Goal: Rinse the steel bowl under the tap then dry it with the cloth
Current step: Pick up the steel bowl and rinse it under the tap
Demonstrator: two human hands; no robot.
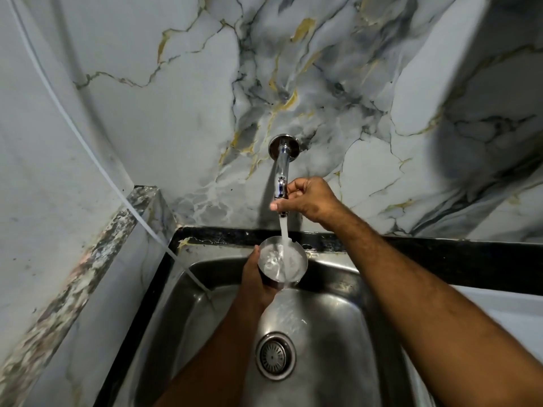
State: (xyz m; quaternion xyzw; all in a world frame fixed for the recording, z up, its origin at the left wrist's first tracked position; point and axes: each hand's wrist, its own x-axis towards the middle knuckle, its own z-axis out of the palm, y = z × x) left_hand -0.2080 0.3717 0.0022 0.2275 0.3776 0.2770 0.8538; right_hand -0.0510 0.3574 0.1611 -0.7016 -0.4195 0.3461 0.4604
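Note:
A small steel bowl is held over the steel sink, tilted toward me, with my left hand gripping its left side and underside. Water streams from the chrome tap into the bowl and spills over its near rim toward the drain. My right hand is closed around the tap's lower end, thumb pressed by the spout. No cloth is in view.
Marble-patterned tiles cover the wall behind the tap. A black stone counter edge frames the sink. A thin white hose runs down from the upper left into the sink's left corner. A mottled stone ledge lies at left.

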